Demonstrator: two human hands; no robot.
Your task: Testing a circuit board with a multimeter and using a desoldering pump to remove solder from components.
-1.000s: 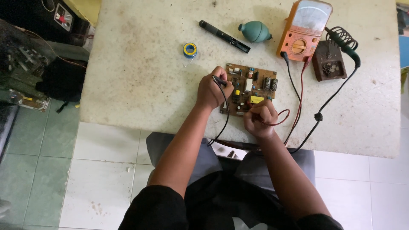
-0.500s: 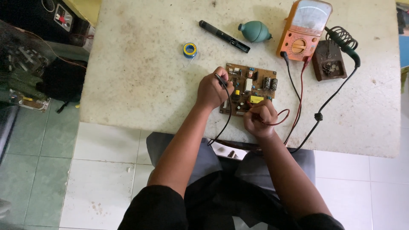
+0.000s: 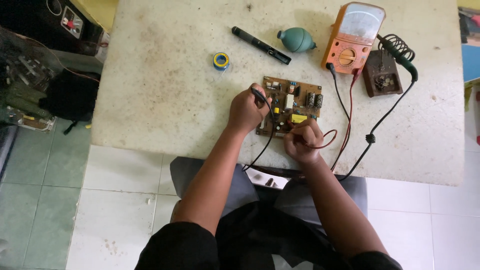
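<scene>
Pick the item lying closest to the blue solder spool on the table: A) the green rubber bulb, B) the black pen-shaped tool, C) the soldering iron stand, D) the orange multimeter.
B: the black pen-shaped tool lies just up and right of the blue solder spool, nearer than the green rubber bulb, the orange multimeter or the soldering iron stand.

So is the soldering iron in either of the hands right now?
No, the soldering iron rests in its stand by the meter, while the left hand and right hand hold probes on the board.
</scene>
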